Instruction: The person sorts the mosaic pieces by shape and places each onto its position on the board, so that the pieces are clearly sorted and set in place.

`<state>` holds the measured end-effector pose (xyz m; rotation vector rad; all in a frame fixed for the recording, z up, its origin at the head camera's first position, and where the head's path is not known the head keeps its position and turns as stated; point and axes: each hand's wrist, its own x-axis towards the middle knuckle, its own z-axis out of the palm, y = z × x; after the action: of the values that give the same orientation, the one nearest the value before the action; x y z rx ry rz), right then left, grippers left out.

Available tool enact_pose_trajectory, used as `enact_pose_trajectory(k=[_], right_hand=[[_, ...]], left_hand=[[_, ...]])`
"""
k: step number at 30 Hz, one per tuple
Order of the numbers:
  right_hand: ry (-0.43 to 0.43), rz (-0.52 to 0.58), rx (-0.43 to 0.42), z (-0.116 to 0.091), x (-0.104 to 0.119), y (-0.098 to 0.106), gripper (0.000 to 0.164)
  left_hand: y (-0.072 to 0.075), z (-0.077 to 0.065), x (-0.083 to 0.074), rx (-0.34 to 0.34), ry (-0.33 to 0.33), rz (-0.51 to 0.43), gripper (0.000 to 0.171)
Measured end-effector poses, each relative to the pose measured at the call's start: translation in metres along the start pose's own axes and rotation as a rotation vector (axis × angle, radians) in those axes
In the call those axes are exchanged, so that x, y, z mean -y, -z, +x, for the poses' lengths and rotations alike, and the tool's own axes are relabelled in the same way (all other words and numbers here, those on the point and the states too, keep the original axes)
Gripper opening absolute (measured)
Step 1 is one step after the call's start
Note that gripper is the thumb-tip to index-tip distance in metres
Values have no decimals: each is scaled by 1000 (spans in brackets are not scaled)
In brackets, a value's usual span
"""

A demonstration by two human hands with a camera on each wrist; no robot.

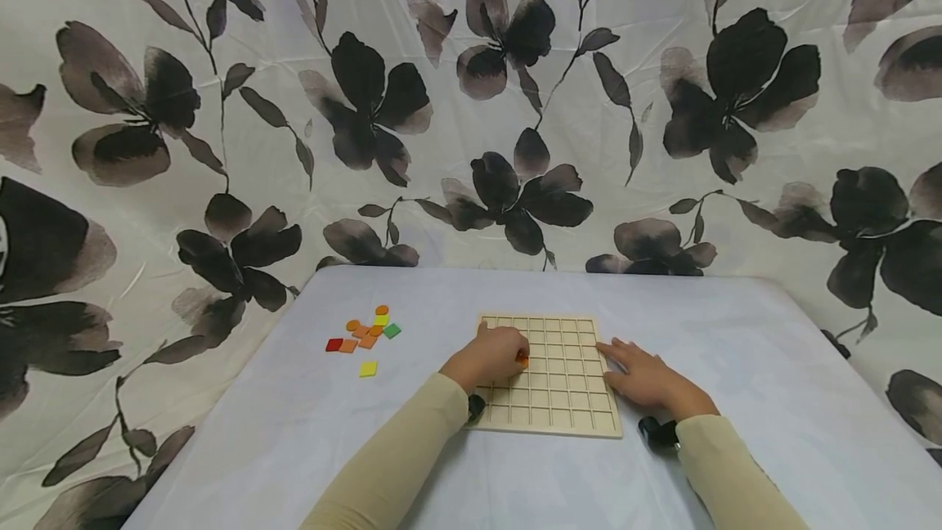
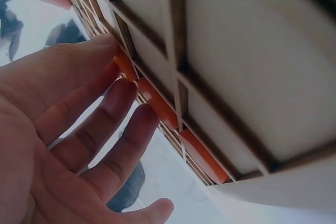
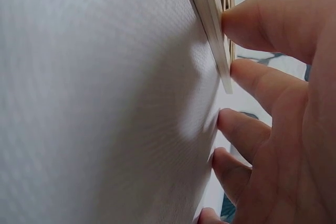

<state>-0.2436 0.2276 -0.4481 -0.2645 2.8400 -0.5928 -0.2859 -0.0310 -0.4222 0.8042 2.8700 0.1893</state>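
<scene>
A pale wooden board [image 1: 567, 387] divided into square cells by raised strips lies on the table. Over its left half, my left hand [image 1: 495, 354] pinches a small orange tile [image 2: 124, 65] between thumb and forefinger, down at a cell of the grid. Two more orange-red tiles [image 2: 157, 104] sit in neighbouring cells in the left wrist view; in the head view the hand hides them. At the board's right edge rests my right hand [image 1: 651, 381], its thumb and forefinger tips touching the rim [image 3: 216, 40] and its other fingers spread on the cloth.
Left of the board lies a loose group of flat pieces: a red square [image 1: 334, 345], several orange ones [image 1: 368, 342], a yellow one [image 1: 381, 321] and a green square [image 1: 392, 331]. A yellow square [image 1: 368, 369] lies apart, nearer. Behind the white-covered table [image 1: 699, 309] hangs a flowered cloth [image 1: 456, 129].
</scene>
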Motion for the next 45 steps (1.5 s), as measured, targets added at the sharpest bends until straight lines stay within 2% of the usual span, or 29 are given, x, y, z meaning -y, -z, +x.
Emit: enact_pose_trajectory(k=[7, 17, 27, 36, 45], right_hand=[[1, -1, 6, 0, 1, -1, 58], [3, -4, 7, -1, 0, 0, 58], [2, 13, 2, -2, 1, -1, 58], [17, 1, -3, -2, 1, 0, 57], [21, 7, -5, -3, 1, 0, 56]], left_hand=[[-1, -4, 3, -9, -4, -27, 7], [0, -9, 9, -24, -16, -22, 23], [12, -20, 20, -18, 60, -68, 28], [14, -28, 41, -39, 142, -113, 28], [13, -39, 65, -86, 179, -90, 28]])
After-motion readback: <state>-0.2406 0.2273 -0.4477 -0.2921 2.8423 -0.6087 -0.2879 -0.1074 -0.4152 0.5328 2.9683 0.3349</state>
